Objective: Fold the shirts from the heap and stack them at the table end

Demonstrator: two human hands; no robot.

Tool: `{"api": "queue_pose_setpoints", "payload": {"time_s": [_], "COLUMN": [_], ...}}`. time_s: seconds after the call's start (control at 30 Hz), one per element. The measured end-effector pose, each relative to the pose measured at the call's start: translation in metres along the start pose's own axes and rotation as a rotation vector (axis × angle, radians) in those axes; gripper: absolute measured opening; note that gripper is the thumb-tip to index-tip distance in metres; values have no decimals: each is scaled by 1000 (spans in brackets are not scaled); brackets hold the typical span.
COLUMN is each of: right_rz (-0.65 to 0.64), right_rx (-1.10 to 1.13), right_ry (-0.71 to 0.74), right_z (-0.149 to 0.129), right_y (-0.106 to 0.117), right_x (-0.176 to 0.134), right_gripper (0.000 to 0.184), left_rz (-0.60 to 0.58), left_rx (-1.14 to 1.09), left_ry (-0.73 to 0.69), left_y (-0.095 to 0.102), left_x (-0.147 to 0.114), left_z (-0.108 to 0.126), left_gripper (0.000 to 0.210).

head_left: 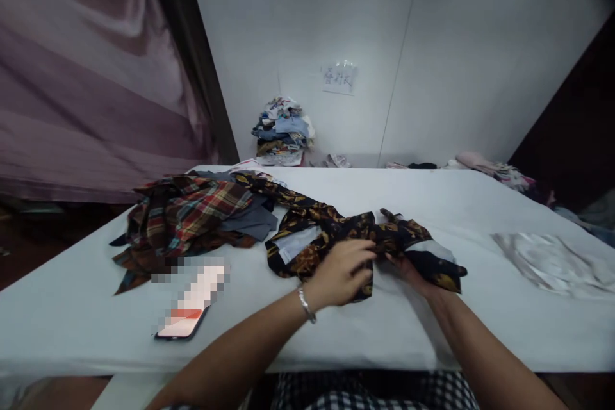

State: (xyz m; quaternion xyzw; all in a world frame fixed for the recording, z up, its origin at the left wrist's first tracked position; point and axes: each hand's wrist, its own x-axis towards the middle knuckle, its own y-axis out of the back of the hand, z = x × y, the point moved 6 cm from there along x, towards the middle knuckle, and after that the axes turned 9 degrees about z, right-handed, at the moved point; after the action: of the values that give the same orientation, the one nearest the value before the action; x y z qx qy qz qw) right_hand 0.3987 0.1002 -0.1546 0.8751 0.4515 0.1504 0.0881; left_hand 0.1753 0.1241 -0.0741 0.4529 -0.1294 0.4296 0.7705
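A crumpled black shirt with a gold-brown pattern (307, 221) lies across the middle of the table, one sleeve stretching toward the back left. Pale lining or a label area shows at its left part. My left hand (339, 272), with a silver bracelet at the wrist, rests on the near side of the shirt, its fingers apart and slightly bent. On the right, my right hand (416, 275) is under and around a bunched part of the same shirt; its thumb shows, while most of its fingers are hidden by the cloth.
A heap of clothes with a plaid shirt (206, 205) lies at the left, a phone (182, 327) before it. Clear plastic bags (552, 262) lie at right. Behind the white table (336, 346) are a clothes stack (283, 131) and a wall sign (339, 79).
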Motion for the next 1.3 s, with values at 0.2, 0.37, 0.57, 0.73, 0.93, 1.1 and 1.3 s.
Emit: {"api": "queue_pose_setpoints", "payload": {"time_s": [0.2,0.37,0.57,0.73,0.93,1.1,1.3], "right_rz": [-157,-61,683,447,-438,-590,-459], "right_rx": [423,246,19,-164,-243,-650,-668], "right_ry": [-176,-316,-237,90,345,432,251], "right_z": [28,87,74,-24,-85,-87,-66], "right_y": [39,102,211,135,-103,-234,-278], "right_x": [13,15,26,53,70,80,99], "right_gripper": [54,41,56,48,31,39,41], "left_rz": [223,214,629,821,732,762,595], "left_rx": [663,612,-151,-741,-892,-1049,-1272], "left_ry": [524,895,1033,1088,1167,1147,1195], "left_y": [58,68,59,39,17,16,9], "left_x": [-47,-78,-92,-105,-121,-136,-157], "left_z": [-119,-161,-150,-106,-66,-53,-36], "left_gripper": [41,52,28,45,52,51,44]}}
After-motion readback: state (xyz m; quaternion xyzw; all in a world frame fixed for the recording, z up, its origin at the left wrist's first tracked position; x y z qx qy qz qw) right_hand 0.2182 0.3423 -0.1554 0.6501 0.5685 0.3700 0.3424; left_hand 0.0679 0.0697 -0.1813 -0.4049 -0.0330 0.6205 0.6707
